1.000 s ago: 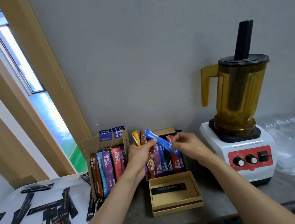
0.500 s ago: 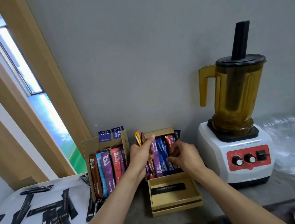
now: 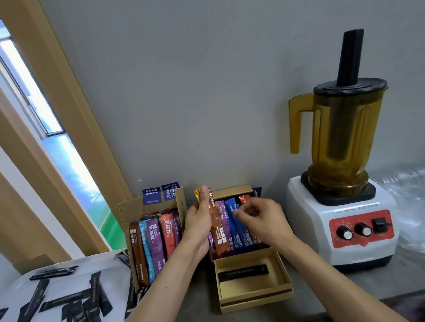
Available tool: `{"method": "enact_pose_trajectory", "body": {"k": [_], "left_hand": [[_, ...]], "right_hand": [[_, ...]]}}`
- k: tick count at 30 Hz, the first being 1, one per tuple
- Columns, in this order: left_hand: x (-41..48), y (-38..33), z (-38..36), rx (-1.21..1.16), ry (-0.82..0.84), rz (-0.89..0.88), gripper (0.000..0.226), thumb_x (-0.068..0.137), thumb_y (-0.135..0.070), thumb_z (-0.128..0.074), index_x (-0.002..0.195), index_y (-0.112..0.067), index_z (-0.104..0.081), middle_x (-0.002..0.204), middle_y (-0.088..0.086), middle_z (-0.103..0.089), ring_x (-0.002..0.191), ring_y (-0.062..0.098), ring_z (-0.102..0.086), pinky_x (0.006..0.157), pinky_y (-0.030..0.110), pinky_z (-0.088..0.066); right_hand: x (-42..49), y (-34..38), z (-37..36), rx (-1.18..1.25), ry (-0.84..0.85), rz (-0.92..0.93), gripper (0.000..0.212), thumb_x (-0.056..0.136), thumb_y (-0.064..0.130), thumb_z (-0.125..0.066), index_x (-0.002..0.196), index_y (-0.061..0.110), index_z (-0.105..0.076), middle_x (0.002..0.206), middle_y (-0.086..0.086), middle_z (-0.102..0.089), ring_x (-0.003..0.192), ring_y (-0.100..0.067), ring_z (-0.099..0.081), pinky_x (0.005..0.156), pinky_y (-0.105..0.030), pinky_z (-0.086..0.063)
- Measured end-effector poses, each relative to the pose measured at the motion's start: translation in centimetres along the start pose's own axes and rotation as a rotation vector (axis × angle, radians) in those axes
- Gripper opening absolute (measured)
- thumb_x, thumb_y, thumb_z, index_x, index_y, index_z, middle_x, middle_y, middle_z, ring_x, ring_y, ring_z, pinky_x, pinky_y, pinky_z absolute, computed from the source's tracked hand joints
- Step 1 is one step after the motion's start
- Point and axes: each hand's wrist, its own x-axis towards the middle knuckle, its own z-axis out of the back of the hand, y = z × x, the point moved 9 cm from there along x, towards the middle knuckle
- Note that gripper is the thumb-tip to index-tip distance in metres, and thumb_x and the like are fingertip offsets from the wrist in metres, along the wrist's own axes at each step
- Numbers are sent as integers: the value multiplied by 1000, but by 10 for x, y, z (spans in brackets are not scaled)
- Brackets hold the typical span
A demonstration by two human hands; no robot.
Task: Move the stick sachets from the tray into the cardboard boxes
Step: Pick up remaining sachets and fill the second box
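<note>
Two cardboard boxes lean against the grey wall. The left box point(image 3: 131, 210) holds several coloured stick sachets point(image 3: 156, 239). The right box point(image 3: 231, 191) holds purple, blue and red sachets point(image 3: 233, 225). My left hand point(image 3: 198, 225) grips a brown sachet point(image 3: 217, 234) at the right box's left side, thumb near its top end. My right hand point(image 3: 259, 220) hovers over the blue and red sachets with fingers curled; I cannot tell whether it pinches one. A white tray point(image 3: 10, 291) at the lower left carries several black stick sachets point(image 3: 72, 299).
A shallow open box point(image 3: 283, 269) with one black sachet point(image 3: 243, 272) lies in front of the right box. A blender point(image 3: 341, 201) with an amber jug stands to the right on the grey counter. Crumpled clear plastic point(image 3: 423, 207) lies at the far right.
The blue sachet held up in both hands went down into the right box. My left hand now grips a brown sachet, and my right hand has lifted slightly above the sachets.
</note>
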Motion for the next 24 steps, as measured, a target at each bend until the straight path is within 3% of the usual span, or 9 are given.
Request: {"method": "enact_pose_trajectory", "body": {"k": [4, 8, 11, 15, 18, 22, 24], "left_hand": [[0, -6, -1, 36, -41, -46, 76, 86, -70, -63, 125, -5, -63, 104, 14, -78, 86, 23, -80, 66, 34, -63], [-3, -13, -12, 33, 24, -92, 61, 92, -64, -62, 114, -7, -69, 97, 13, -75, 88, 26, -75, 85, 46, -63], [-3, -18, -13, 69, 66, -117, 46, 94, -53, -69, 113, -12, -69, 89, 9, -78, 83, 25, -79, 76, 40, -64], [0, -21, -2, 151, -32, -165, 37, 92, -48, -74, 108, -15, -69, 101, 17, -78, 93, 30, -79, 92, 54, -62], [-2, -23, -4, 136, -39, -158, 32, 94, -46, -72, 107, -17, -68, 102, 16, -78, 94, 30, -79, 93, 56, -62], [-2, -26, -4, 129, -41, -179, 32, 96, -45, -71, 107, -16, -68, 94, 9, -77, 96, 28, -78, 95, 53, -61], [-3, -23, -5, 118, -33, -184, 30, 96, -45, -70, 109, -18, -68, 102, 16, -77, 98, 30, -78, 95, 53, -61]], "right_hand": [[-6, 28, -6, 196, 182, 45, 29, 88, 49, -76, 94, 20, -73, 88, 8, -78, 75, -6, -75, 60, -18, -56], [-10, 25, -25, 173, 334, 80, 23, 87, 41, -82, 93, 19, -78, 90, 4, -79, 84, -9, -76, 71, -24, -60], [-10, 18, -24, 222, 371, 60, 20, 90, 35, -80, 95, 16, -77, 97, 3, -79, 95, -10, -76, 73, -24, -61], [-9, 10, -17, 222, 402, 17, 21, 89, 35, -81, 98, 17, -76, 108, 4, -76, 106, -6, -73, 75, -26, -63], [-9, 9, -21, 257, 440, -28, 25, 88, 36, -81, 102, 16, -77, 111, 4, -76, 105, -8, -74, 78, -32, -65], [-12, 6, -25, 367, 470, -100, 28, 89, 26, -82, 108, 10, -70, 102, -7, -79, 87, -16, -76, 69, -30, -60], [-13, 2, -24, 347, 461, -104, 26, 89, 19, -82, 109, 9, -69, 99, -7, -79, 94, -16, -77, 76, -31, -62]]}}
